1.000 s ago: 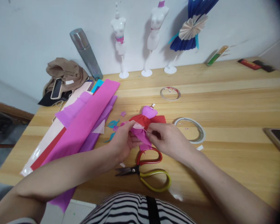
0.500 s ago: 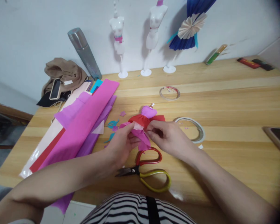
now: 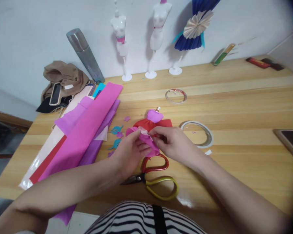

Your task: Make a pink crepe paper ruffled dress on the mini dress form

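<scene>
My left hand (image 3: pixel 130 148) is closed on a strip of magenta crepe paper (image 3: pixel 150 148), thumb on top and fingers underneath. My right hand (image 3: pixel 169 140) pinches the strip's upper edge, where a pale, whitish band shows; its fingertips hide the exact spot. Just beyond lies a small dress form wearing a pink top (image 3: pixel 154 116) and a red paper skirt (image 3: pixel 145 124). Scissors with one red and one yellow handle (image 3: pixel 162 188) rest below my hands, their blades partly behind my left wrist. Blue leaf-shaped cutouts (image 3: pixel 116 130) and purple flower cutouts (image 3: pixel 127 119) lie left of the dress.
Crepe paper sheets (image 3: pixel 88 130) cover the table's left side. A grey bottle (image 3: pixel 85 57), a brown cloth bag (image 3: pixel 63 76) and a phone (image 3: pixel 55 94) stand or lie behind. Tape rolls (image 3: pixel 208 135) sit to the right. White dress forms (image 3: pixel 156 37) line the wall.
Both hands keep hold of the magenta strip. My right fingers have shifted slightly left along its edge, and the strip's free end now lies differently. The whole view has drifted a little.
</scene>
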`<state>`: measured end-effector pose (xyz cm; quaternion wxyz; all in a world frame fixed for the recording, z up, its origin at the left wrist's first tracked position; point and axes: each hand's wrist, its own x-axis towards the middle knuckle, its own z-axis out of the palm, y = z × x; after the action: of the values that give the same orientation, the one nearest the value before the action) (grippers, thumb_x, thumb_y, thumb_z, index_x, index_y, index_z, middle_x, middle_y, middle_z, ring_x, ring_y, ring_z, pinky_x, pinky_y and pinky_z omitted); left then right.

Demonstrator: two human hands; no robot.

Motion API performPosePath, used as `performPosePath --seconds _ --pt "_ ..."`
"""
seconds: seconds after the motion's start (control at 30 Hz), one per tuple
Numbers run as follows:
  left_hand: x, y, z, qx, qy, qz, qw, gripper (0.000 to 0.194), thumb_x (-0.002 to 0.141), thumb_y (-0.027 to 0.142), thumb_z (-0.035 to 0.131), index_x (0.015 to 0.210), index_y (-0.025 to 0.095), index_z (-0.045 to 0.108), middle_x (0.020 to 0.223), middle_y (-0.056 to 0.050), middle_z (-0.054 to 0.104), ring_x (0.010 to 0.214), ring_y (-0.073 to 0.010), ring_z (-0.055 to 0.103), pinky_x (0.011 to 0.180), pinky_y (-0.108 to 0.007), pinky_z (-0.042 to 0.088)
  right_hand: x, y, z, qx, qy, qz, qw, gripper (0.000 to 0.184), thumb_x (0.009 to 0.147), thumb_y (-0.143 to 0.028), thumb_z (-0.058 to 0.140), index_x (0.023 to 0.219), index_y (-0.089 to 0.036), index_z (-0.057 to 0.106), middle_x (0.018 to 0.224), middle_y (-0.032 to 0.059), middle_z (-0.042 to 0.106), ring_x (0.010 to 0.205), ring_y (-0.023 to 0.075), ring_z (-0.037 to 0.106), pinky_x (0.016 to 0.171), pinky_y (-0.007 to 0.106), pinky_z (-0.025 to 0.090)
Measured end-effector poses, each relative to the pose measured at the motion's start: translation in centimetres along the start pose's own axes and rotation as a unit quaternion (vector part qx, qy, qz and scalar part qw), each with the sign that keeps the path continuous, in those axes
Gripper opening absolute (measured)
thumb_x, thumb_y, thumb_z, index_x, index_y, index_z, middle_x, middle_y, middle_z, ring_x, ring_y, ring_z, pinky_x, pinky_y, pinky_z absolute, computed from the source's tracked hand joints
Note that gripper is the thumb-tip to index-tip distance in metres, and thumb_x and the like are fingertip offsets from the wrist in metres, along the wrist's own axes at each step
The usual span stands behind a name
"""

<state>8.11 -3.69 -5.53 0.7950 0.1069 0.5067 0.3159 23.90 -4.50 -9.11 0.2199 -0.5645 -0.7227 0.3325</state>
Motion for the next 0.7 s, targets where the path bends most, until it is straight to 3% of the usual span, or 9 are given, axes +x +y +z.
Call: performPosePath --seconds 0.23,0.47,0.57,0.7 --pt "0.2 -0.1 -0.2 -0.013 -0.009 -0.005 1.000 0.032 0.098 0.022 0.043 0.074 0.013 0.062 0.077 -0.006 0.066 0.070 -0.0140 0.063 0.072 -0.027 0.050 0.2 0.1 -0.1 0.001 0.006 0.008 1.000 0.023 0.081 -0.015 0.052 0.093 -0.018 0.071 0.071 0.0030 0.070 0.058 0.0151 0.058 0.057 0.025 0.036" --pt "-0.4 0.3 -0.5 -0.008 0.004 0.002 1.000 0.032 0.099 0.021 0.043 0.079 0.013 0.066 0.084 -0.007 0.069 0.076 -0.0139 0.065 0.076 -0.026 0.051 0.0 0.0 -1.7 -0.007 0.037 0.028 0.999 0.022 0.083 -0.012 0.050 0.087 -0.018 0.071 0.065 0.0018 0.068 0.052 0.0142 0.053 0.055 0.026 0.035" --pt "-0.5 0.4 -0.9 0.007 -0.008 0.006 1.000 0.030 0.098 0.020 0.045 0.083 0.012 0.068 0.089 -0.009 0.071 0.081 -0.0150 0.066 0.081 -0.027 0.051 -0.3 0.2 -2.5 -0.070 -0.010 0.028 0.997 0.018 0.083 -0.013 0.053 0.079 -0.019 0.069 0.065 0.0027 0.067 0.053 0.0143 0.053 0.055 0.027 0.033" --pt "-0.5 0.6 -1.6 0.040 -0.017 0.022 0.999 0.025 0.096 0.017 0.048 0.088 0.010 0.070 0.094 -0.011 0.072 0.085 -0.0164 0.068 0.084 -0.028 0.053 -1.0 0.4 -2.8 -0.138 -0.143 0.018 0.980 0.010 0.080 -0.017 0.061 0.075 -0.022 0.068 0.070 0.0027 0.070 0.062 0.0167 0.060 0.056 0.027 0.032"
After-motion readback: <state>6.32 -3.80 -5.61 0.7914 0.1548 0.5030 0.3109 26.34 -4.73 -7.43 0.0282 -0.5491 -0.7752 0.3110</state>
